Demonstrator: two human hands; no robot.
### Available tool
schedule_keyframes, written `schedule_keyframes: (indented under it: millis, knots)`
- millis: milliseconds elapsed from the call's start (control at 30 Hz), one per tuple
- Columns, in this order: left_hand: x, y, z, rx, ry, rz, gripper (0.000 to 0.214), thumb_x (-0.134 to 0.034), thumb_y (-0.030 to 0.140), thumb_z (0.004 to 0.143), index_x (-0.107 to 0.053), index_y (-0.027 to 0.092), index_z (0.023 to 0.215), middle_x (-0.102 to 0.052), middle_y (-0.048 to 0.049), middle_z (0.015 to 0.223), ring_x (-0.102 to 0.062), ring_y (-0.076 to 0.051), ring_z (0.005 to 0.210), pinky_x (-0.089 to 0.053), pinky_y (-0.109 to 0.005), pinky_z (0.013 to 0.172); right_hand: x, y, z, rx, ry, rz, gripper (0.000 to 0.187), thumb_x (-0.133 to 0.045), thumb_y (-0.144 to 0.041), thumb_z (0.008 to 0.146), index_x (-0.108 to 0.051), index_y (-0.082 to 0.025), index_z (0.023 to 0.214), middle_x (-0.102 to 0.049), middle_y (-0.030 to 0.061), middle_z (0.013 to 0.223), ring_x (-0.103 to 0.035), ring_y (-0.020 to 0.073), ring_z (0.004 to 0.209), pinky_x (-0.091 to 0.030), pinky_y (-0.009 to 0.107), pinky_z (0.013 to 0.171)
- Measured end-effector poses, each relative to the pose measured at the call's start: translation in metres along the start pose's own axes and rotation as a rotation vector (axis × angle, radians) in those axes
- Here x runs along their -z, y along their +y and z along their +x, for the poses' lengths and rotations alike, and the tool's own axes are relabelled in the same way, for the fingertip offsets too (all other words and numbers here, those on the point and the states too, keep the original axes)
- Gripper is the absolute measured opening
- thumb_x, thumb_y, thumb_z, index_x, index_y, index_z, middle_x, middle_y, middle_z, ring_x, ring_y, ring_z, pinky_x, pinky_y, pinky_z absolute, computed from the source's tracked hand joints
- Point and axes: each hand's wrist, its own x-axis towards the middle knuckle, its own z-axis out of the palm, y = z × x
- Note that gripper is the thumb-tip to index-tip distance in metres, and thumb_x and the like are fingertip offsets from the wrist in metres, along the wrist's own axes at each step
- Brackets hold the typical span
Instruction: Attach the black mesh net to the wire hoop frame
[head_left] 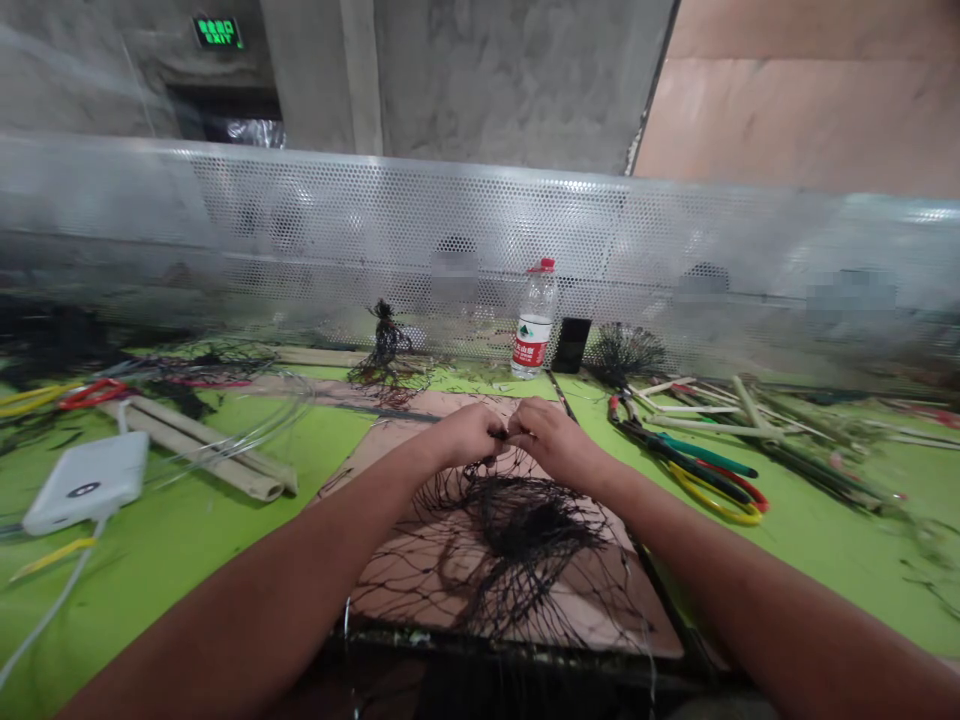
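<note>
A black knotted net point(536, 530) lies bunched on a pinkish-brown board point(382, 580) in front of me. Over its far edge my two hands meet, fingertips almost touching. My left hand point(472, 436) is closed in a pinch on the black net strands. Beside it, my right hand point(546, 440) also pinches the strands, its fingers curled. Just what lies between the fingertips is partly hidden. Loose mesh hangs from the hands down towards the dark bunched middle.
A water bottle point(531, 325) stands behind my hands, near a perforated metal screen point(480, 210). To the right lie pliers point(675, 445), scissors point(712, 490) and plant stalks point(750, 430). On the left are a white power bank point(90, 483), bamboo sticks point(202, 447) and coiled wire point(281, 415).
</note>
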Motion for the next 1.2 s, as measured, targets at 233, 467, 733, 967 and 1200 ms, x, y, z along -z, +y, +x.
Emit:
schedule_keyframes:
  millis: [233,467,733,967,1200]
  knots:
    - [0.001,0.002,-0.001,0.066,-0.008,0.042,0.018,-0.050,0.027,0.067,-0.055,0.014,0.057,-0.050,0.0021,0.050,-0.041,-0.009,0.048,-0.025,-0.021,0.047,0.005,0.002,0.000,-0.136,0.023,0.349,0.008,-0.052,-0.020,0.081,-0.050,-0.017,0.073,-0.051,0.0009,0.074,-0.044,0.0140,0.074,-0.035,0.026,0.068]
    - [0.005,0.007,-0.004,0.107,-0.022,-0.069,0.024,-0.051,0.031,0.071,-0.057,0.013,0.057,-0.055,0.0001,0.051,-0.044,-0.010,0.047,-0.030,-0.022,0.048,0.012,0.024,0.002,-0.481,0.294,0.968,0.015,-0.053,-0.032,0.080,-0.049,-0.019,0.077,-0.051,-0.0018,0.071,-0.050,0.0111,0.070,-0.040,0.027,0.073]
    - [0.005,0.001,-0.001,0.101,0.122,0.055,0.020,-0.051,0.031,0.070,-0.058,0.015,0.059,-0.056,0.0003,0.055,-0.047,-0.012,0.053,-0.030,-0.022,0.049,0.032,0.015,0.000,-0.143,0.101,0.397,0.028,-0.068,-0.035,0.071,-0.062,-0.020,0.094,-0.058,0.0049,0.085,-0.054,0.0167,0.081,-0.044,0.032,0.074]
    - [-0.001,0.007,-0.001,0.063,0.094,0.108,0.018,-0.051,0.026,0.069,-0.062,0.014,0.062,-0.057,-0.0001,0.055,-0.047,-0.011,0.053,-0.030,-0.021,0.049,0.008,0.012,0.002,0.101,0.120,0.176,0.013,-0.056,-0.024,0.082,-0.066,-0.020,0.077,-0.062,0.0054,0.078,-0.056,0.0166,0.081,-0.047,0.031,0.074]
    - [0.014,0.009,-0.004,-0.139,0.064,-0.158,0.022,-0.056,0.028,0.072,-0.065,0.012,0.083,-0.062,-0.0016,0.075,-0.052,-0.013,0.070,-0.038,-0.021,0.062,0.012,0.006,-0.001,0.020,0.155,0.271,0.014,-0.048,-0.019,0.086,-0.062,-0.019,0.082,-0.062,0.0048,0.085,-0.058,0.0144,0.082,-0.046,0.029,0.075]
